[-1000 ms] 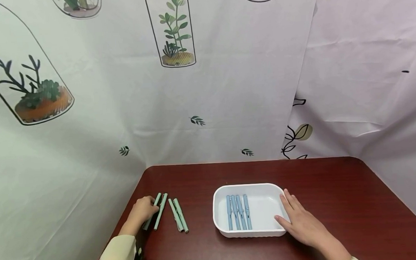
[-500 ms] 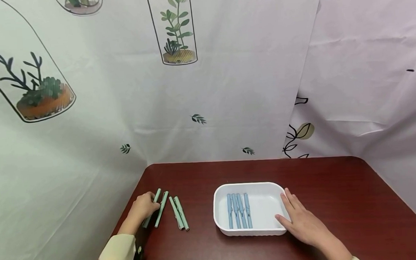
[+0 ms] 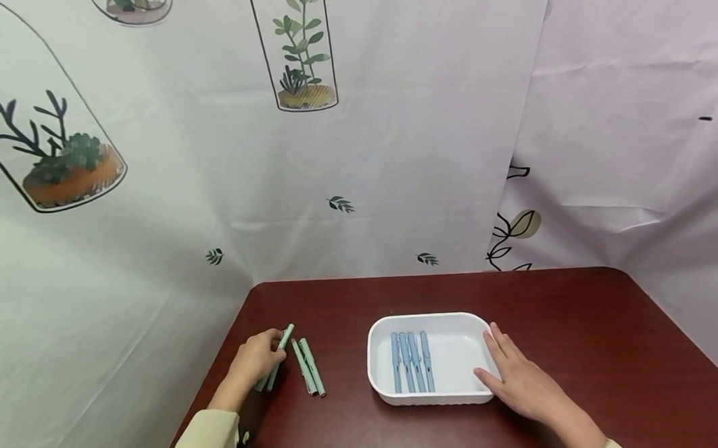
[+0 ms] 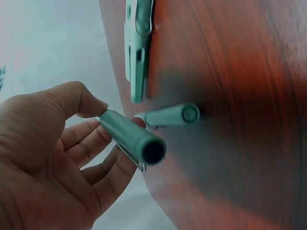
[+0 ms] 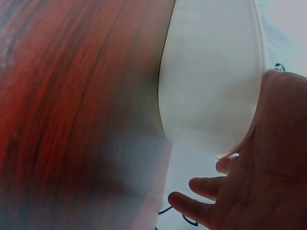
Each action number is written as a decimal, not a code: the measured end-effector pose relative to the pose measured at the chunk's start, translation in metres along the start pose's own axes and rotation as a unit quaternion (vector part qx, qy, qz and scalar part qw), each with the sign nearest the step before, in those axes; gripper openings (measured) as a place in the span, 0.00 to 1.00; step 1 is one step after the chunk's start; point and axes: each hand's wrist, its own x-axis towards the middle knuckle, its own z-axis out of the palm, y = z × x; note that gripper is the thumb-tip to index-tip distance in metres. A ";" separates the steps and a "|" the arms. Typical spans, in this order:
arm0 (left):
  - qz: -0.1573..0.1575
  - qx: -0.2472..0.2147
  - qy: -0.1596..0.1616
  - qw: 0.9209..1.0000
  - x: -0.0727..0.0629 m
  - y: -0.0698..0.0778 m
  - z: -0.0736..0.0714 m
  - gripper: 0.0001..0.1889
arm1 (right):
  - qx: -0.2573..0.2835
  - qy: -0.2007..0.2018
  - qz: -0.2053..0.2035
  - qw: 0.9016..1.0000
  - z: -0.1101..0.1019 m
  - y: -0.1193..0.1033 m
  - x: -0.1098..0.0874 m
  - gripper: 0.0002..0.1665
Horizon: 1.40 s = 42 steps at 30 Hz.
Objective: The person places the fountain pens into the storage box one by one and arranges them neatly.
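Fingers of the left hand (image 3: 253,358) pinch a slim green pen (image 4: 128,130) above the red-brown wood-grained worktop (image 3: 346,434); straight-fingered, the right hand (image 3: 519,381) touches a white rounded tray (image 3: 460,357) before white plant-printed cloth (image 3: 404,147).

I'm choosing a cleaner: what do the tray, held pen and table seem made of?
Tray: probably plastic, perhaps enamel; smooth, slightly glossy, with rounded corners.
Pen: likely satin plastic, from its soft sheen; the thin clip gleams like metal.
Table: wood or laminate, semi-gloss, with streaky grain and soft reflections.
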 end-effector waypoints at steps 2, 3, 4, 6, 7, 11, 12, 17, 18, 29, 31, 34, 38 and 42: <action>0.009 0.003 -0.001 1.000 -0.003 0.005 0.002 0.17 | 0.000 -0.002 0.001 1.000 0.000 0.000 0.000 0.49; 0.015 0.004 0.000 1.000 -0.005 0.007 0.003 0.17 | 0.000 -0.003 0.002 1.000 0.000 0.000 0.000 0.49; 0.019 0.005 0.000 1.000 -0.007 0.010 0.004 0.16 | -0.001 -0.003 0.003 1.000 0.000 -0.001 0.000 0.49; 0.026 0.007 0.002 1.000 -0.010 0.016 0.006 0.16 | -0.002 -0.001 0.002 1.000 0.000 -0.001 0.000 0.49; 0.029 0.009 0.002 1.000 -0.011 0.019 0.007 0.16 | -0.002 0.000 0.002 1.000 -0.001 -0.001 0.000 0.49; 0.048 0.005 0.000 0.999 -0.017 0.031 0.010 0.15 | -0.002 0.003 0.002 1.000 -0.001 -0.002 0.000 0.49; 0.056 0.000 0.002 0.998 -0.018 0.033 0.011 0.14 | -0.002 0.004 0.002 1.000 -0.001 -0.002 0.000 0.48; 0.090 -0.026 0.026 0.995 -0.021 0.042 0.016 0.08 | -0.002 0.005 0.004 1.000 0.001 -0.003 -0.001 0.48; 0.095 -0.029 0.032 0.995 -0.021 0.043 0.017 0.08 | -0.002 0.006 0.004 1.000 0.001 -0.003 -0.001 0.47; 0.113 -0.054 0.016 0.992 -0.020 0.051 0.023 0.09 | -0.006 0.003 0.008 1.000 0.000 -0.001 0.001 0.47; 0.117 -0.055 0.014 0.991 -0.021 0.052 0.023 0.12 | -0.007 0.005 0.007 1.000 0.000 -0.001 0.001 0.47; 0.133 -0.054 0.007 0.990 -0.022 0.053 0.020 0.13 | -0.006 0.007 0.005 1.000 0.000 -0.001 0.001 0.47; 0.165 -0.053 -0.011 0.985 -0.022 0.055 0.017 0.13 | -0.003 0.008 0.004 1.000 0.000 -0.001 0.001 0.48; 0.195 -0.048 -0.008 0.980 -0.023 0.059 0.017 0.12 | -0.003 0.006 0.005 1.000 0.000 -0.001 0.001 0.48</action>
